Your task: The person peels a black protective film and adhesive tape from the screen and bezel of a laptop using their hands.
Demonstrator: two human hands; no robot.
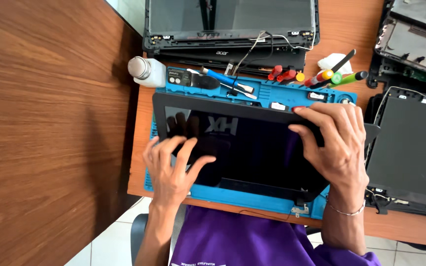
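Note:
A black laptop screen panel with its bezel (252, 148) lies on a blue work mat (272, 91) in front of me. My left hand (173, 170) rests flat on the panel's lower left part, fingers spread. My right hand (334, 143) presses on the panel's upper right edge, fingers curled over the bezel. A thin bracelet (343, 212) circles my right wrist. A metal hinge (299, 209) sticks out at the panel's near right corner.
Another opened laptop lid (230, 27) with loose cables lies at the back. Screwdrivers (284, 74) and pens (338, 76) sit along the mat's far edge, a white bottle (146, 71) at its left. Dismantled laptop shells (410, 148) fill the right side. A wooden surface (50, 123) stands left.

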